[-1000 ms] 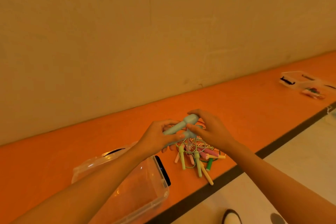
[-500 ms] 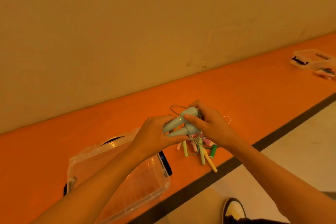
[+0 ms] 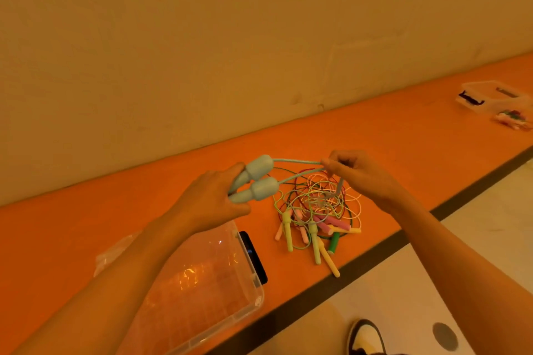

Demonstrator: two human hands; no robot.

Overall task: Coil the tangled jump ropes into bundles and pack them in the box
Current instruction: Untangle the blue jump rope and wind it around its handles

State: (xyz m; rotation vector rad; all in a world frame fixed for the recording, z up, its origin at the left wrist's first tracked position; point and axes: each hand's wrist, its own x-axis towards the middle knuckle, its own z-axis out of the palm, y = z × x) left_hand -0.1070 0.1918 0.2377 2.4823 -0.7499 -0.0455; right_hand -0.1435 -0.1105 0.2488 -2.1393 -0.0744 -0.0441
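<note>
Mid-frame, the left hand (image 3: 212,200) grips both pale-blue handles (image 3: 258,181) together; the right hand (image 3: 362,177) pinches their cord (image 3: 297,161) above the tangle (image 3: 317,203) on the desk (image 3: 403,147). The cord looks light and limp (snag-prone), so it is best held near the handles. The clear box (image 3: 202,282) sits lower left.

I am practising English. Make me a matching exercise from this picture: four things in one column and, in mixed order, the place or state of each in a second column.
Things
1. blue handles
2. blue cord
3. clear box
4. tangled ropes

Places or states
A. lie in a heap on the orange surface
B. gripped together in the left hand
C. pinched by the right hand
D. stands at the near edge, left of the heap

Pairs: 1-B, 2-C, 3-D, 4-A
</note>
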